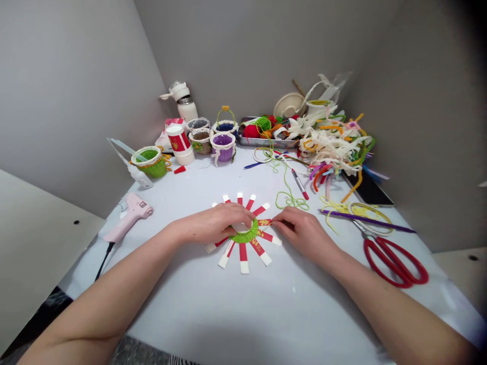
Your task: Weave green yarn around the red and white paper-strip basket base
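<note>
A paper cup cut into red and white strips lies spread like a star on the table. Green yarn is woven in a ring round its centre. My left hand is closed on the cup at this ring, fingers over the upper part of the opening. On the right side, my right hand pinches at the tip of one strip, where a thin strand of yarn seems to run; its fingertips partly hide it. Loose green yarn trails on the table just beyond my right hand.
Red-handled scissors and a purple stick lie right. A pink glue gun lies left. Behind are small yarn-covered baskets, a metal tray of yarn, a heap of white trim and a phone.
</note>
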The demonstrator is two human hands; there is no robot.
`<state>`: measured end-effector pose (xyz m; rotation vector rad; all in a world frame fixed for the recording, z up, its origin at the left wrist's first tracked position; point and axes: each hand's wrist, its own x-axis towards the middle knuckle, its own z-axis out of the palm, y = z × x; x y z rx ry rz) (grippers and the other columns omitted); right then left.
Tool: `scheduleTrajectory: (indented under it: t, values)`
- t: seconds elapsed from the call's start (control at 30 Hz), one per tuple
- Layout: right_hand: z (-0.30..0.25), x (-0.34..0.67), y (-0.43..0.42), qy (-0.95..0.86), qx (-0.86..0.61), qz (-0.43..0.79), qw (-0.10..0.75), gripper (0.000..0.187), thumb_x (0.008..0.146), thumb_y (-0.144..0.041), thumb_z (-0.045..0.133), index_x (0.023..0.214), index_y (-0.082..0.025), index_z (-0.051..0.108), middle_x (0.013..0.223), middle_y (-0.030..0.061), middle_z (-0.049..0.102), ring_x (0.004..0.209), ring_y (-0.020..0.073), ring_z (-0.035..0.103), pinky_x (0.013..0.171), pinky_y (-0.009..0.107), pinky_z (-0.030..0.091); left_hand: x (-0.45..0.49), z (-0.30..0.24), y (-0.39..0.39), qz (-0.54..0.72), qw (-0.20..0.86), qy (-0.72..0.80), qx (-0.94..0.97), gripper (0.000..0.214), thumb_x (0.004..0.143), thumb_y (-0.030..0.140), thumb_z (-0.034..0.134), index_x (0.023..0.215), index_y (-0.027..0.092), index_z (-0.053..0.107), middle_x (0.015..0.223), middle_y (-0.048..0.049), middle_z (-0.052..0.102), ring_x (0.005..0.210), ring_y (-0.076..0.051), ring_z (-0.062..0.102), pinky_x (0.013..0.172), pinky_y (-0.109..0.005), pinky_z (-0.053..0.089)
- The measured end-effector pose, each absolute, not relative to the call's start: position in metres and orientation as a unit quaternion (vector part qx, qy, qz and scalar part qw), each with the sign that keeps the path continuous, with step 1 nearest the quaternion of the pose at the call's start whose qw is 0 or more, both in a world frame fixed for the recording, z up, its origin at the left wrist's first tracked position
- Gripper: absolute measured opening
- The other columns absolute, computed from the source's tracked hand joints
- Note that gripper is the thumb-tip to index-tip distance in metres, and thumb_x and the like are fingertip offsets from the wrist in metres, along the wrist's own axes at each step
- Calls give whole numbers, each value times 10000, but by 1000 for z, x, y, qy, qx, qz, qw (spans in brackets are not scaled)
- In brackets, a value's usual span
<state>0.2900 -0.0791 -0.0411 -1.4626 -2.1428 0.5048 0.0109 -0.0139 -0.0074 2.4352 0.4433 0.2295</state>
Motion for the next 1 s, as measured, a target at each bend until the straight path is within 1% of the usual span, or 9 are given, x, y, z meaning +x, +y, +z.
scheduleTrajectory:
  t: [0.07, 0.23, 0.3, 0.4, 0.47, 0.6, 0.73, 0.83, 1.0]
  values:
    - [-43, 290, -76, -780, -540, 195, 249, 179, 996, -197, 601, 894, -207, 748, 862, 38, 712, 814, 196, 663, 746, 317, 486, 13, -5, -16, 80, 314, 175, 930, 331, 961, 41, 577, 1213, 241, 655, 1422, -87, 677, 1360, -266, 602, 1139, -476, 471]
    - [-44, 292, -76, -779, -539, 205, 245, 172, 995, -220, 602, 923, -215, 758, 876, 38, 724, 826, 199, 671, 749, 320, 488, 22, -4, -23, 92, 290, 229, 925, 166, 975, 267, 707, 1124, 212, 654, 1253, -93, 725, 1211, -294, 651, 1101, -501, 455]
    - [-44, 292, -76, -780, -538, 206, 246, 168, 991, -223, 606, 924, -216, 760, 876, 37, 725, 824, 201, 674, 751, 322, 493, 25, -6, -25, 100, 294, 239, 920, 126, 976, 225, 691, 1092, 208, 645, 1234, -92, 716, 1194, -285, 646, 1079, -482, 473]
    - [-44, 293, -76, -782, -534, 203, 248, 179, 997, -231, 598, 943, -219, 768, 892, 44, 723, 834, 205, 680, 763, 331, 506, 26, -9, -26, 123, 301, 252, 911, 220, 945, 166, 697, 1150, 211, 633, 1436, -131, 586, 1333, -293, 573, 1103, -451, 485]
    - [-43, 294, -77, -786, -529, 202, 250, 199, 1006, -228, 581, 978, -224, 778, 917, 54, 718, 846, 208, 683, 775, 337, 518, 24, -9, -26, 133, 290, 270, 908, 287, 930, 189, 725, 1198, 213, 627, 1471, -145, 528, 1363, -303, 541, 1122, -450, 483]
    - [-41, 295, -79, -792, -508, 206, 268, 249, 1012, -181, 536, 1019, -220, 782, 976, 74, 712, 878, 206, 695, 794, 339, 533, 18, -6, -21, 95, 268, 277, 918, 318, 932, 201, 725, 1234, 208, 625, 1251, -113, 641, 1222, -308, 583, 1056, -460, 501]
    - [-32, 297, -83, -809, -480, 196, 277, 252, 994, -128, 521, 1033, -209, 757, 971, 75, 716, 892, 207, 690, 789, 332, 529, 8, -2, -14, 70, 272, 256, 925, 394, 931, 106, 665, 1292, 256, 611, 1310, -80, 669, 1259, -294, 592, 1115, -481, 440]
    - [-21, 297, -92, -839, -447, 199, 239, 232, 1010, -128, 515, 1003, -209, 732, 956, 71, 707, 888, 206, 669, 779, 324, 520, 3, -1, -9, 53, 281, 251, 925, 407, 931, 74, 633, 1282, 280, 620, 1336, -52, 683, 1278, -279, 608, 1141, -485, 417]
    - [-8, 295, -110, -889, -393, 204, 112, 270, 988, -56, 511, 883, -203, 711, 907, 57, 657, 830, 196, 625, 728, 305, 488, 0, 1, -9, 36, 297, 246, 922, 429, 912, 53, 633, 1293, 252, 632, 1383, -72, 668, 1283, -278, 614, 1116, -452, 468]
